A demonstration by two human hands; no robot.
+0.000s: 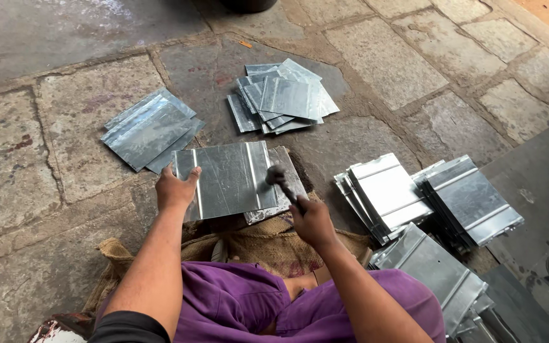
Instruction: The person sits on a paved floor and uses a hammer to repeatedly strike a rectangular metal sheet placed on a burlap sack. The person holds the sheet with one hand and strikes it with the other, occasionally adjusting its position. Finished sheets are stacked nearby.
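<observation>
A flat grey metal sheet (230, 179) with raised ribs lies in front of me on a second sheet (287, 184), over burlap sacking (268, 244). My left hand (175, 187) grips the sheet's left edge. My right hand (311, 221) is closed around the handle of a small hammer (278, 176), whose dark head rests at the sheet's right edge.
Stone paving surrounds me. A fanned pile of metal sheets (284, 98) lies ahead, another pile (149, 129) at the left. Ribbed sheets stand stacked at the right (389, 194), (471, 203), with more by my right knee (436, 273).
</observation>
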